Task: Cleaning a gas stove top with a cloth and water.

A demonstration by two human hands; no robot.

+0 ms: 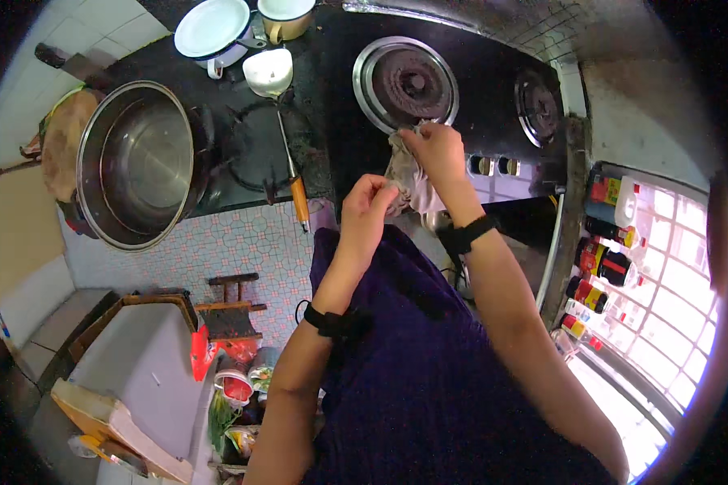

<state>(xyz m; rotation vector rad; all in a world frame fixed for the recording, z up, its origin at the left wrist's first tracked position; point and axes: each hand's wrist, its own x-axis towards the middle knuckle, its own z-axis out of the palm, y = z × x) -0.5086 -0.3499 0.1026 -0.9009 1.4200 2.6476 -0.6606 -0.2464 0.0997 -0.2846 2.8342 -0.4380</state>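
Note:
A crumpled light-coloured cloth (405,167) hangs between my two hands in front of the stove. Its lower left part is pinched between the thumb and fingers of my left hand (370,203). My right hand (438,151) grips the cloth's upper end, close to the near rim of a round metal burner (406,85). Left of the burner, a metal spatula (269,73) with a wooden handle lies over the dark worktop, its handle end reaching past the front edge. Stove knobs (494,165) show just right of my right hand.
A large metal pot (148,163) stands at left beside a round wooden board (67,142). Enamel mugs (285,21), one under a white dish (212,27), stand at the back. Another burner (539,108) is at right. Bottles (606,260) line the windowsill. A small stool (230,321) stands on the floor.

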